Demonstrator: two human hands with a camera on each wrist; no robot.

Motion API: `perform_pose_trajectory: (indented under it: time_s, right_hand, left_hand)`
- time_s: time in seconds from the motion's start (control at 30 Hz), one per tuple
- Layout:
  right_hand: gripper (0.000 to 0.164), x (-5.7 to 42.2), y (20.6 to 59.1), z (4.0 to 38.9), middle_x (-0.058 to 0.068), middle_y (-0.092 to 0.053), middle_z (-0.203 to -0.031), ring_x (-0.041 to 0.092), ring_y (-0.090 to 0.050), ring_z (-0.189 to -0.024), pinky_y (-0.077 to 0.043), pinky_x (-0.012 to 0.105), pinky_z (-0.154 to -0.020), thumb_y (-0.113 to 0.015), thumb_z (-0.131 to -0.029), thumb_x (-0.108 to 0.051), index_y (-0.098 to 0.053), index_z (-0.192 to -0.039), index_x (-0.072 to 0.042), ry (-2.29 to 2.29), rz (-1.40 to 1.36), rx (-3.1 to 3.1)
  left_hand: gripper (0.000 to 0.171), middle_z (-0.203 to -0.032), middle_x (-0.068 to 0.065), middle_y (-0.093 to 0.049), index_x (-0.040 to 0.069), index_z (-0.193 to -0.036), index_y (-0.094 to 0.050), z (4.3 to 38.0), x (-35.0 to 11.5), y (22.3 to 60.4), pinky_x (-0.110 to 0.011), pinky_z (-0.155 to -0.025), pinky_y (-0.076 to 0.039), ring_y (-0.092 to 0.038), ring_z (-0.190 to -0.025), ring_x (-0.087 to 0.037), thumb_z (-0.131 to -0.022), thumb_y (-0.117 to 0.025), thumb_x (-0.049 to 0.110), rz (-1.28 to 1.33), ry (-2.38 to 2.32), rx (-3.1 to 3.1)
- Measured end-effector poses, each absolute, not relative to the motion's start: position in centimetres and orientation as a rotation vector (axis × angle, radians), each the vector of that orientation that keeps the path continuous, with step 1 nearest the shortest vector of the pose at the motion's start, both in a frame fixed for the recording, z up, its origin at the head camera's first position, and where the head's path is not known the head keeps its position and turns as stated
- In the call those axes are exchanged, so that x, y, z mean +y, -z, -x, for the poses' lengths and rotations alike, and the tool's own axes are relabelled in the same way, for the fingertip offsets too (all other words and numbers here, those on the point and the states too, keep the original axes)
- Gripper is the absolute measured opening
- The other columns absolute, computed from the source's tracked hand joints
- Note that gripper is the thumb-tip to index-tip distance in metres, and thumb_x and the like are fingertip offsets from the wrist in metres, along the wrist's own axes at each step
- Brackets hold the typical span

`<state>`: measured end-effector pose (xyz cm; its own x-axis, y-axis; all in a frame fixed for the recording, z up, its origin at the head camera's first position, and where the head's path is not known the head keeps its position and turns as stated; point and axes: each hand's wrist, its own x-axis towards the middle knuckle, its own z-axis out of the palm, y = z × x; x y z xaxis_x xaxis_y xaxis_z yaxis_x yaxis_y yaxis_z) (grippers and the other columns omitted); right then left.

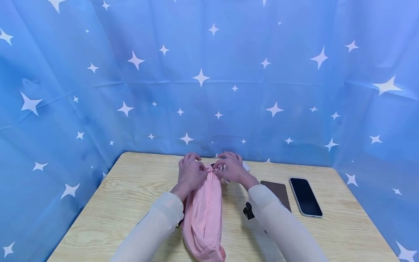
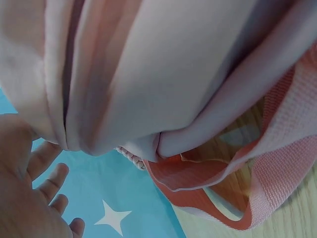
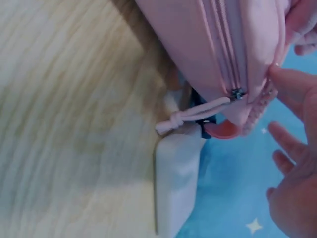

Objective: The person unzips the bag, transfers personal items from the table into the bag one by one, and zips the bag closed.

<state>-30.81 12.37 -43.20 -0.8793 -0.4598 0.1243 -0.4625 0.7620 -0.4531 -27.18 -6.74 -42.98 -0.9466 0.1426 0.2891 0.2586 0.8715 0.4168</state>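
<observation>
A pink fabric bag [image 1: 204, 214] lies lengthwise on the table, its zipper [image 3: 225, 44] running along the upper side. My left hand [image 1: 191, 174] pinches the far end of the bag from the left. Opposite it, my right hand [image 1: 230, 169] pinches the same end beside the zipper's end. In the right wrist view, a knotted pink cord pull [image 3: 193, 114] hangs from the slider, which sits at that end. Pink webbing straps [image 2: 277, 188] loop below the bag in the left wrist view. The bag's inside is hidden.
A white rounded object [image 3: 178, 178] lies near the bag's far end. A brown flat booklet-like item [image 1: 278, 191] is partly behind the right sleeve, with a dark-screened phone [image 1: 306, 196] to its right. A blue star-patterned curtain [image 1: 203, 109] rises behind the wooden table [image 1: 131, 196].
</observation>
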Motion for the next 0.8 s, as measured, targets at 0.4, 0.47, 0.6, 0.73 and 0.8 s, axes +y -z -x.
perform_pose_trajectory:
  time_s: [0.4,0.47,0.6,0.73,0.8]
  right_hand:
    - [0.007,11.9,43.8,30.0,0.005,-0.058,-0.134,0.028,-0.044,-0.133,-0.017,0.062,-0.115,-0.071,-0.088,-0.030,-0.073,-0.083,-0.025,-0.436,-0.778,-2.742]
    - [0.008,11.7,43.9,29.8,0.002,-0.057,-0.134,0.026,-0.044,-0.133,-0.017,0.061,-0.116,-0.071,-0.088,-0.030,-0.072,-0.081,-0.026,-0.383,-0.762,-2.743]
    - [0.008,11.7,44.2,29.6,0.000,-0.057,-0.134,0.024,-0.043,-0.134,-0.013,0.058,-0.118,-0.071,-0.088,-0.029,-0.072,-0.081,-0.025,-0.353,-0.755,-2.756]
    - [0.005,11.8,44.3,29.4,0.000,-0.057,-0.133,0.023,-0.044,-0.134,-0.011,0.057,-0.119,-0.071,-0.089,-0.027,-0.074,-0.085,-0.024,-0.347,-0.772,-2.747]
    - [0.005,11.8,44.2,29.2,0.000,-0.058,-0.132,0.023,-0.045,-0.133,-0.013,0.058,-0.118,-0.071,-0.088,-0.027,-0.075,-0.087,-0.023,-0.339,-0.775,-2.737]
  left_hand:
    - [0.015,-0.130,-0.006,-0.055,0.016,-0.096,-0.078,27.6,-6.4,43.2,-0.055,-0.111,-0.028,-0.036,-0.135,-0.029,-0.089,-0.068,0.025,0.351,0.661,-2.853]
    - [0.016,-0.131,-0.006,-0.055,0.017,-0.098,-0.078,27.7,-6.4,43.3,-0.056,-0.111,-0.027,-0.034,-0.137,-0.029,-0.089,-0.068,0.027,0.377,0.643,-2.867]
    - [0.014,-0.128,-0.004,-0.057,0.019,-0.087,-0.079,28.0,-6.4,43.6,-0.054,-0.112,-0.027,-0.034,-0.137,-0.028,-0.088,-0.070,0.030,0.376,0.589,-2.887]
    - [0.015,-0.126,-0.004,-0.057,0.018,-0.082,-0.078,28.2,-6.4,43.6,-0.053,-0.112,-0.027,-0.036,-0.136,-0.028,-0.088,-0.070,0.029,0.368,0.590,-2.883]
    - [0.016,-0.125,-0.004,-0.057,0.017,-0.081,-0.078,28.3,-6.4,43.5,-0.054,-0.112,-0.027,-0.036,-0.134,-0.028,-0.089,-0.070,0.028,0.363,0.611,-2.874]
